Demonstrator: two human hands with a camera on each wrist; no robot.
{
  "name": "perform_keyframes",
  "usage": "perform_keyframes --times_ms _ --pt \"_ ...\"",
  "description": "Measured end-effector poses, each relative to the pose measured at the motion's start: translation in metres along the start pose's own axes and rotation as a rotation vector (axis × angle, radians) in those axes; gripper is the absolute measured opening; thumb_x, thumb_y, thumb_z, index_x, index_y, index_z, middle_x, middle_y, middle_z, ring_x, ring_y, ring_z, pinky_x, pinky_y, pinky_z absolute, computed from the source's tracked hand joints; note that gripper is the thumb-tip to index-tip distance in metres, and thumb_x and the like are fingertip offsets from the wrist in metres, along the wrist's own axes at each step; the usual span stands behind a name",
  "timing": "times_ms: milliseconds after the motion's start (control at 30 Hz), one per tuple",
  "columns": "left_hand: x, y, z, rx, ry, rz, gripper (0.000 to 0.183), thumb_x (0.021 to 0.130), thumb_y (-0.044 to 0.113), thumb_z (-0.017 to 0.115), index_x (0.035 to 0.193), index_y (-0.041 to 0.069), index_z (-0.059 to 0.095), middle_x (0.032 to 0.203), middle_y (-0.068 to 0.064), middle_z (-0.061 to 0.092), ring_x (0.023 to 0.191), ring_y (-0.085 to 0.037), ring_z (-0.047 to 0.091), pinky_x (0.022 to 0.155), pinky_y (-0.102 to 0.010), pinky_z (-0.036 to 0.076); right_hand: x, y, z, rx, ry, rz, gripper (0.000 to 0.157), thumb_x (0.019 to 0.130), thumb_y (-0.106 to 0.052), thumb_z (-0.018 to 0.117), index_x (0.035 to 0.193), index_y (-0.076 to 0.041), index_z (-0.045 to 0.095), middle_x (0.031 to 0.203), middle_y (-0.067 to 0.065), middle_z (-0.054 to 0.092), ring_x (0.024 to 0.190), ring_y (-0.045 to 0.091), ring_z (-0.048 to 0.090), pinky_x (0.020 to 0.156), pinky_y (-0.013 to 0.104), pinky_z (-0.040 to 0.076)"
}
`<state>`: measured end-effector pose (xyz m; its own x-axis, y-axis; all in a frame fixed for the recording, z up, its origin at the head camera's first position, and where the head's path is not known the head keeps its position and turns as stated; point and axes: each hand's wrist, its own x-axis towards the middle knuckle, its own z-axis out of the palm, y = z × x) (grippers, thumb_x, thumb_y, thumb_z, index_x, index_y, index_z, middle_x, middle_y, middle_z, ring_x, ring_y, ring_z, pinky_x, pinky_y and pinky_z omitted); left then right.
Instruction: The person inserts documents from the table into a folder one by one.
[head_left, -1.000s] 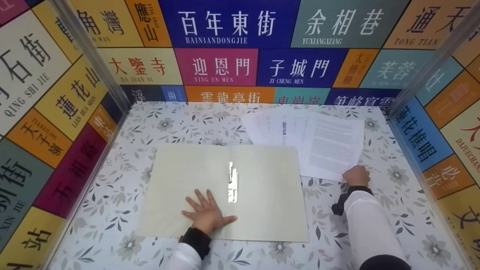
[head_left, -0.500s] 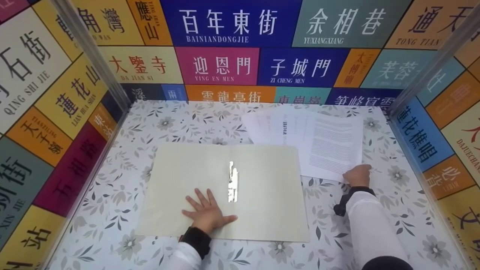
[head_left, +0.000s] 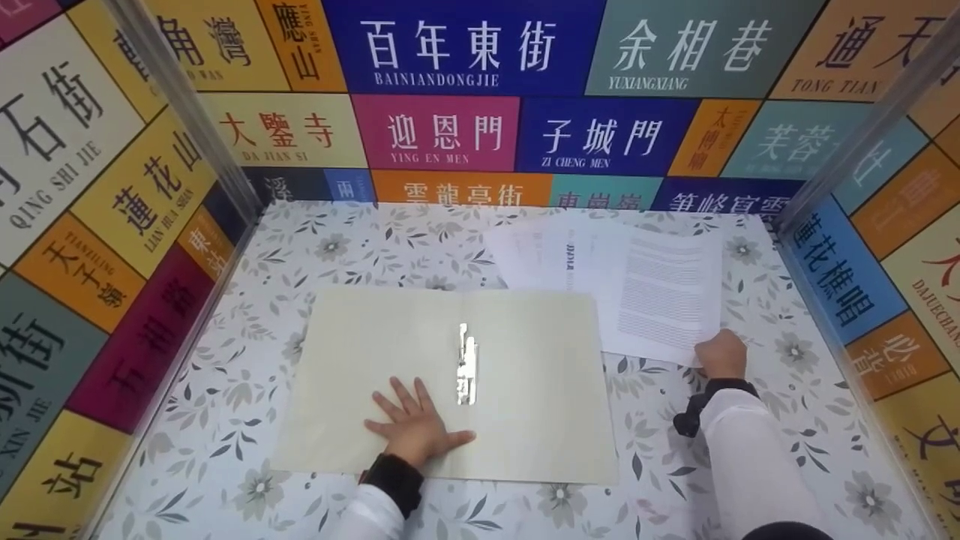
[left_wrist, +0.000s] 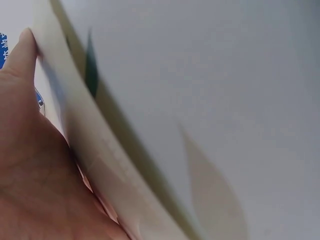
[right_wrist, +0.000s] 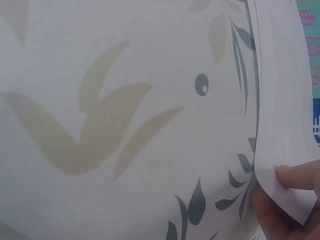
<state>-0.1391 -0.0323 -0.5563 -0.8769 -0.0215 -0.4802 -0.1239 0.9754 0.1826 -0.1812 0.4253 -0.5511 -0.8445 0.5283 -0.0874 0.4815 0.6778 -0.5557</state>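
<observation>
A left hand (head_left: 412, 431) rested on an open file folder (head_left: 540, 375); a right hand (head_left: 721, 354) pinched printed sheets (head_left: 667, 285).
The left fingers lay spread wide near the folder's near edge, left of its metal clip (head_left: 468, 371), between the worktop's (head_left: 360, 251) side edges. The right fingers held the sheets' near right corner; the sheets fanned out toward the worktop's far right corner.

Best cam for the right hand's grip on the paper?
Right wrist: close-up, thumb and finger pinching the paper by a corner. Head shows the right hand there, grip mostly hidden; left wrist doesn't show it.
</observation>
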Motion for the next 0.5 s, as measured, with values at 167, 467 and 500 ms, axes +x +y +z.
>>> perform_keyframes --times_ms 167,467,500 --pt "-0.001 0.0 0.001 0.005 0.006 0.0 0.135 0.063 0.082 0.063 0.155 0.002 0.006 0.156 -0.035 -0.011 0.137 -0.064 -0.009 0.099 -0.084 0.009 0.002 0.001 -0.006 0.023 -0.042 -0.033 0.039 0.083 -0.001 0.035 0.102 0.027 0.053 0.104 0.044 0.055 0.084 0.049 0.052 0.08 0.057 0.047" --pt "0.0 0.0 0.0 0.016 -0.004 -0.013 0.135 0.063 0.084 0.062 0.155 0.004 0.004 0.156 -0.033 -0.012 0.137 -0.062 -0.01 0.101 -0.083 0.008 0.01 -0.008 -0.023 0.193 -0.167 0.101 0.052 0.094 -0.002 0.027 0.143 0.015 0.027 0.144 0.038 0.033 0.132 0.049 0.036 0.112 0.056 0.031" --pt "0.0 0.0 0.0 0.016 -0.005 -0.016 0.135 0.063 0.084 0.062 0.155 0.004 0.004 0.156 -0.033 -0.013 0.137 -0.062 -0.01 0.101 -0.083 0.007 0.011 -0.01 -0.025 0.214 -0.169 0.117 0.053 0.095 -0.003 0.028 0.145 0.014 0.025 0.147 0.037 0.031 0.135 0.049 0.033 0.114 0.056 0.029"
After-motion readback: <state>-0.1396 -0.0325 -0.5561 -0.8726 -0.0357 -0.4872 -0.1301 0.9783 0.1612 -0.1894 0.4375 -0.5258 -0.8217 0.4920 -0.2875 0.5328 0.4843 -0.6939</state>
